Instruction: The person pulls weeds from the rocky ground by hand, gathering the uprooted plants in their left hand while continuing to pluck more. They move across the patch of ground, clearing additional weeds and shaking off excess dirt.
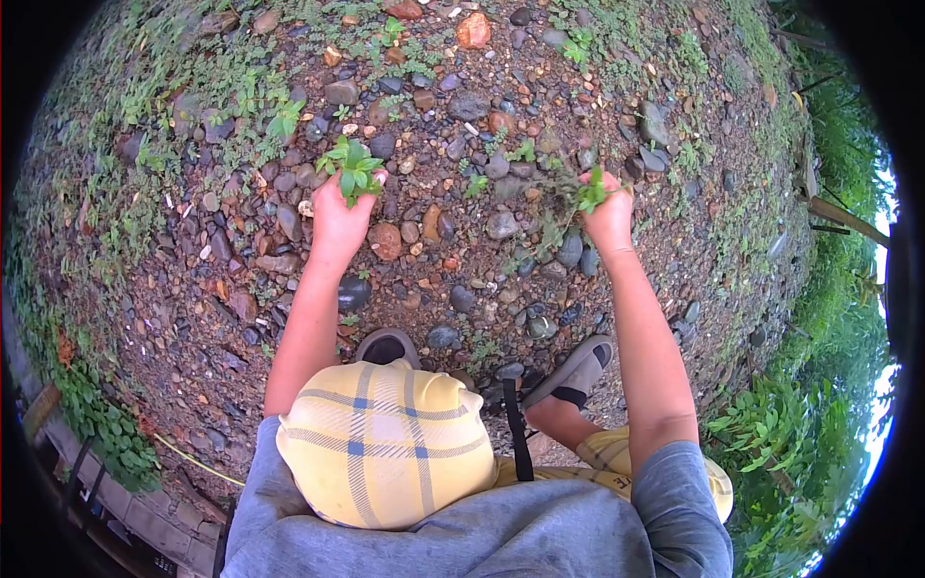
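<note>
My left hand (341,220) is closed around the lower part of a bright green leafy weed (353,166), whose broad leaves spread above the fingers. To the right, my right hand (609,218) grips another small green weed (591,192). A greyish, stringy tangle (557,200) of roots or dry stems hangs off its left side, over the stones. Both hands are low over the pebbly ground (424,289). Between them a few small green seedlings (476,185) stand among the stones.
Rounded stones lie all around, including an orange one (473,31) at the far side. Low weeds (173,87) cover the upper left. My sandalled feet (570,374) are close below. Dense bushes (800,453) line the right, and a yellow cord (198,460) lies lower left.
</note>
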